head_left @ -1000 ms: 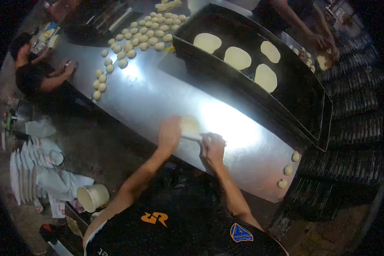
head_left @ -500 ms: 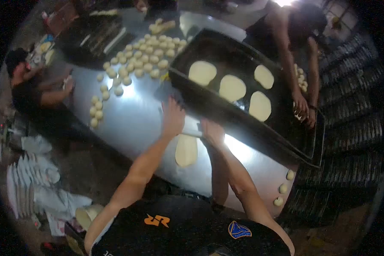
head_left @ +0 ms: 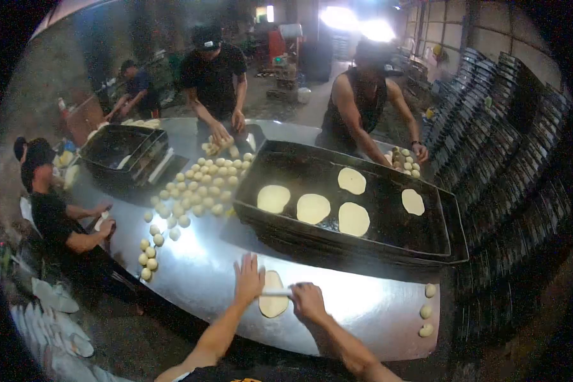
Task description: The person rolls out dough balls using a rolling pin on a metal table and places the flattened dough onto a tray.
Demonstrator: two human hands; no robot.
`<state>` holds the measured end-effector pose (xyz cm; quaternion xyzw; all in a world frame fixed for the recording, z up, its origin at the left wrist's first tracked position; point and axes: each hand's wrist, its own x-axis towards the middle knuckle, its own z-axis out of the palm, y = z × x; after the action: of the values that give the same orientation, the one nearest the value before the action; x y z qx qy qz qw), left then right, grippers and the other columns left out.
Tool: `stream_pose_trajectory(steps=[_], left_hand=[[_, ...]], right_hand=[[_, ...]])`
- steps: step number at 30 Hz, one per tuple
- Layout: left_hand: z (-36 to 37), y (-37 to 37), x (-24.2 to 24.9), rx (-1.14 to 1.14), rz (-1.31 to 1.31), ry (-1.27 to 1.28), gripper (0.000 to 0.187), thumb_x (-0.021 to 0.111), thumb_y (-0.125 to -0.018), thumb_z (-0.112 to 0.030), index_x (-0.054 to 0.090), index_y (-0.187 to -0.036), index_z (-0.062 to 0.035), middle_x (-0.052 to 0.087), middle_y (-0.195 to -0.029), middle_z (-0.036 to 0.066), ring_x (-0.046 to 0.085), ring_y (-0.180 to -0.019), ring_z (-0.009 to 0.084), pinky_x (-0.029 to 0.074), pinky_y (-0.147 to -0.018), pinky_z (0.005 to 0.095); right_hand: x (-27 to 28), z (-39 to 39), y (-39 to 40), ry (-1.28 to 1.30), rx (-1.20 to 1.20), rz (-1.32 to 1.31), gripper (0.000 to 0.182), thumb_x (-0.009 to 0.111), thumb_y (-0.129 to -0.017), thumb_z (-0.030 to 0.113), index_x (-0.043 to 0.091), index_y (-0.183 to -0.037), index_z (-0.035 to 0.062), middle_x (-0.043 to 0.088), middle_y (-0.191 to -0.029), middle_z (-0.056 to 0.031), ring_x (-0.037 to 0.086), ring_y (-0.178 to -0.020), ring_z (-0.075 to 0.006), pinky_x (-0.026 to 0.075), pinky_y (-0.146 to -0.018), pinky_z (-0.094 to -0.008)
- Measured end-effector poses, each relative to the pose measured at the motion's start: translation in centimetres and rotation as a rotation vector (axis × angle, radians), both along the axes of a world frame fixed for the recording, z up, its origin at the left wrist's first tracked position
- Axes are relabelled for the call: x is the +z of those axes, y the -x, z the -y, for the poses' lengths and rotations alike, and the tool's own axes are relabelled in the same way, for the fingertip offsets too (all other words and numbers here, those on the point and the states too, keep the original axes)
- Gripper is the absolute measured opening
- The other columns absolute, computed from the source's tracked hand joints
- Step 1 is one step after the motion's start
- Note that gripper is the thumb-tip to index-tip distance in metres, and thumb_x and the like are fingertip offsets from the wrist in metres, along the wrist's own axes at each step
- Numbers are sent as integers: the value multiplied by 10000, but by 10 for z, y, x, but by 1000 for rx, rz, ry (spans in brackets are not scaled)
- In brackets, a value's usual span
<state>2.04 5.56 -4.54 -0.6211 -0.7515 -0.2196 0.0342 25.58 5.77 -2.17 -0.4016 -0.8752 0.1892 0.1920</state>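
Note:
A flattened oval of dough [head_left: 274,307] lies on the metal table in front of me. Across its middle rests a white rolling pin [head_left: 275,292], with dough showing on both sides of it. My left hand [head_left: 249,280] is at the pin's left end, its fingers stretched forward rather than wrapped round. At the other end, my right hand [head_left: 308,301] has its fingers closed around the pin. Beyond my hands, a large dark tray [head_left: 388,216] holds several flat dough rounds, one of them a round [head_left: 413,202] near its right side.
Many dough balls [head_left: 204,181] cover the table's left and middle. A few more balls [head_left: 426,312] line the right edge. Across the table, one co-worker [head_left: 363,108] handles dough balls behind the tray; others stand left and back. Stacks of dark trays [head_left: 509,153] rise on the right.
My view has tilted up, bringing the co-workers and room into sight. The rolling pin has come from the dough's far end to its middle. Another dough round now lies in the tray's right side.

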Motion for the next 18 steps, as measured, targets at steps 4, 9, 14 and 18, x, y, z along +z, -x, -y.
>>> stream_pose_trajectory(steps=[4, 9, 14, 18], left_hand=[[130, -37, 9, -109, 33, 192, 524, 393, -1000, -263, 406, -1430, 36, 386, -1498, 229, 320, -1410, 405, 170, -1151, 620], [154, -56, 13, -1, 254, 76, 491, 396, -1010, -277, 462, -1417, -11, 419, -1479, 214, 339, -1407, 368, 167, -1156, 609], [42, -15, 21, 65, -23, 138, 487, 394, -1014, -274, 462, -1429, -29, 343, -1543, 194, 266, -1447, 369, 133, -1169, 600], [-34, 8, 31, 140, -17, 78, 508, 416, -989, -268, 476, -1408, 13, 287, -1557, 247, 178, -1483, 372, 94, -1179, 599]], right_hand=[[-4, 82, -23, -173, -83, -88, 305, 680, -864, 223, 661, -1157, 137, 630, -1067, -93, 573, -1015, -288, 416, -854, -433], [19, 67, -31, -57, 18, -21, 301, 692, -850, 224, 670, -1140, 147, 635, -1084, -68, 571, -1048, -265, 411, -897, -422], [18, -19, 17, -126, -7, 14, 271, 554, -918, 243, 673, -1153, 182, 635, -1117, -83, 558, -1059, -281, 419, -879, -437], [14, -88, 57, 70, -104, 174, 239, 516, -963, 258, 643, -1116, 125, 616, -987, -96, 607, -946, -290, 494, -801, -434]])
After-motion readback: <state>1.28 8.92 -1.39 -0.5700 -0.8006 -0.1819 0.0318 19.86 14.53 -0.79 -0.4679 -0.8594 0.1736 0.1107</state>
